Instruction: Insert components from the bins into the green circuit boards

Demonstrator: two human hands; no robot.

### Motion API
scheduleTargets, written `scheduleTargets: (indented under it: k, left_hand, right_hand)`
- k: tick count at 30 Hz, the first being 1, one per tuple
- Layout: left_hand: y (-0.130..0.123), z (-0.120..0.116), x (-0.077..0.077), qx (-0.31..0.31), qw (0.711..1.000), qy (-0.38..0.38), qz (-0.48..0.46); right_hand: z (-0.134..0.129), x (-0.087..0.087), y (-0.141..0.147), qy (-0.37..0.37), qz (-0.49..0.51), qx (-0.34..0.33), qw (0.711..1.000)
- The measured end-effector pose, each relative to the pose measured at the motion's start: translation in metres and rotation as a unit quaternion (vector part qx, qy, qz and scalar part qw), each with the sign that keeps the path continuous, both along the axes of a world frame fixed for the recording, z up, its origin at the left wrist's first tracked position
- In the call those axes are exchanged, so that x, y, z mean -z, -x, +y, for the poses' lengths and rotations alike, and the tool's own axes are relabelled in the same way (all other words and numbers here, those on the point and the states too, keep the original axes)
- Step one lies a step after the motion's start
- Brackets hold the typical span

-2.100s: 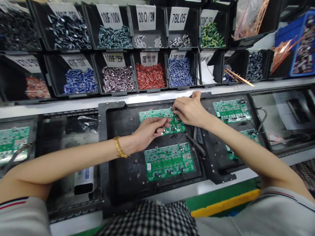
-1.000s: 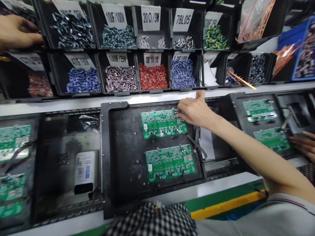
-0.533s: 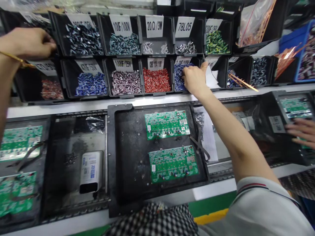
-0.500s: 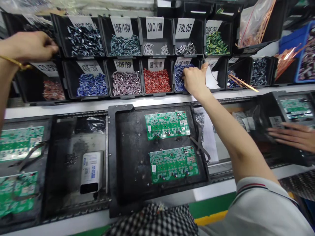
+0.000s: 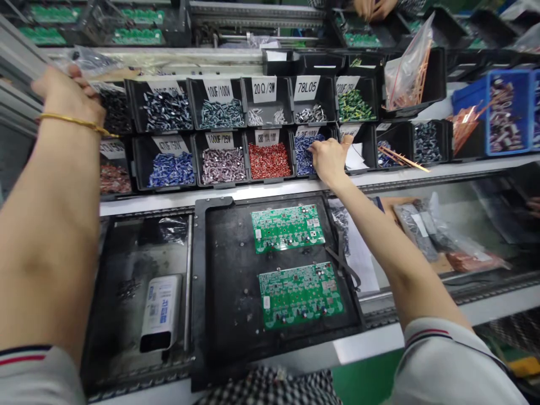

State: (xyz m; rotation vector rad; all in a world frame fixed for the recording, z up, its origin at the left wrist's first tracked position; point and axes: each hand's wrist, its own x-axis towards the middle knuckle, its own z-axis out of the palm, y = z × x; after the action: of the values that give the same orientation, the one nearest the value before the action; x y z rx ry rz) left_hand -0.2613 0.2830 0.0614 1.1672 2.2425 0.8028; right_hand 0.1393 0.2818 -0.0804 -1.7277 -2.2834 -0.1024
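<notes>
Nearest, below the right hand [image 5: 331, 160]: two green boards [image 5: 301, 295] lying flat in one black tray [image 5: 223, 281], one behind the other, probably grouped for easy reach, with the raised rim likely for stopping slides. Well below and right of the left hand [image 5: 73, 95]: one white box [image 5: 161, 312], just outside the tray. Farther up, right hand at the front-row bin of blue capacitors [image 5: 304, 154], with fingers bent well inward at the pile, probably for handling tiny parts. Impossible to see any piece between the fingertips. Just left of it: one bin of red parts [image 5: 270, 160]. Left hand beside the rear-row bin of dark parts [image 5: 116, 109], half curled, with tips partly hidden; no telling about a hold. Labels turned outward, likely for sorting values: six labelled rear-row bins from left hand to just past right hand. Far right of the right hand: two blue bins [image 5: 508, 112]. Farthest, beyond the left hand: four more boards [image 5: 137, 36], in pairs.
</notes>
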Motion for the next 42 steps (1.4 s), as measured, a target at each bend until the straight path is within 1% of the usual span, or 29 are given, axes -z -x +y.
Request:
scheduleTargets:
  k: [1,2,3,4,5,6,7,9,10,11,12,13,14,16,18,20,23,26,28,30,32,33,35,38,42]
  left_hand:
    - [-0.008,-0.002,-0.001,0.003,0.998,-0.041,-0.04]
    - [-0.02,-0.008,-0.001,-0.002,0.991,-0.075,-0.114]
    - [-0.036,-0.018,0.001,-0.001,0.974,-0.087,-0.209]
    - [-0.056,-0.031,0.006,0.008,0.934,-0.107,-0.341]
    - [-0.08,-0.047,0.012,0.015,0.86,-0.093,-0.502]
    - [-0.105,-0.064,0.02,0.021,0.841,-0.046,-0.539]
    - [-0.13,-0.082,0.028,0.016,0.828,-0.003,-0.561]
    - [-0.177,-0.113,0.047,-0.017,0.753,0.117,-0.648]
    - [-0.197,-0.126,0.055,-0.034,0.729,0.154,-0.666]
    - [-0.212,-0.135,0.062,-0.047,0.711,0.172,-0.68]
    - [-0.224,-0.143,0.068,-0.053,0.702,0.177,-0.688]
    - [-0.232,-0.148,0.073,-0.052,0.697,0.172,-0.694]
    - [-0.238,-0.152,0.076,-0.047,0.692,0.163,-0.702]
    - [-0.246,-0.157,0.078,-0.039,0.679,0.15,-0.717]
    - [-0.252,-0.161,0.077,-0.048,0.669,0.146,-0.728]
    - [-0.258,-0.164,0.076,-0.06,0.664,0.143,-0.731]
    - [-0.262,-0.167,0.074,-0.058,0.672,0.147,-0.724]
    - [-0.258,-0.171,0.076,-0.039,0.694,0.191,-0.694]
    - [-0.253,-0.175,0.079,-0.023,0.716,0.208,-0.666]
    - [-0.25,-0.18,0.082,-0.006,0.736,0.207,-0.645]
    - [-0.249,-0.184,0.085,0.013,0.746,0.211,-0.632]
    - [-0.249,-0.185,0.086,0.021,0.749,0.213,-0.627]
    - [-0.249,-0.187,0.087,0.035,0.75,0.208,-0.626]
    - [-0.25,-0.188,0.087,0.056,0.74,0.195,-0.642]
    - [-0.25,-0.187,0.087,0.058,0.732,0.192,-0.651]
  right_hand:
    - [-0.001,-0.002,0.0,0.001,0.019,0.016,1.0]
    - [-0.004,-0.006,0.001,0.001,0.044,0.033,0.998]
    - [-0.008,-0.011,0.003,-0.002,0.077,0.048,0.996]
    - [-0.015,-0.018,0.007,-0.003,0.115,0.057,0.992]
    - [-0.025,-0.027,0.011,-0.003,0.155,0.057,0.986]
    - [-0.037,-0.037,0.016,0.002,0.191,0.045,0.981]
    - [-0.052,-0.048,0.021,0.014,0.212,0.011,0.977]
    - [-0.085,-0.066,0.031,0.047,0.218,-0.085,0.971]
    - [-0.101,-0.073,0.034,0.064,0.211,-0.129,0.967]
    - [-0.116,-0.078,0.036,0.08,0.206,-0.163,0.962]
    - [-0.129,-0.08,0.035,0.096,0.198,-0.189,0.957]
    - [-0.139,-0.08,0.033,0.111,0.195,-0.209,0.952]
    - [-0.146,-0.079,0.03,0.122,0.193,-0.214,0.95]
    - [-0.153,-0.075,0.019,0.125,0.195,-0.188,0.954]
    - [-0.154,-0.072,0.009,0.112,0.19,-0.149,0.964]
    - [-0.153,-0.071,0.0,0.095,0.168,-0.139,0.971]
    - [-0.148,-0.071,-0.009,0.088,0.115,-0.162,0.976]
    - [-0.132,-0.065,-0.019,0.112,0.066,-0.187,0.974]
    - [-0.116,-0.054,-0.026,0.15,0.051,-0.221,0.962]
    - [-0.101,-0.042,-0.031,0.188,0.057,-0.273,0.942]
    - [-0.091,-0.033,-0.035,0.204,0.062,-0.314,0.925]
    - [-0.089,-0.03,-0.036,0.203,0.059,-0.326,0.922]
    - [-0.088,-0.027,-0.036,0.196,0.05,-0.337,0.92]
    - [-0.09,-0.027,-0.037,0.185,0.042,-0.343,0.92]
    - [-0.09,-0.025,-0.038,0.177,0.045,-0.352,0.918]
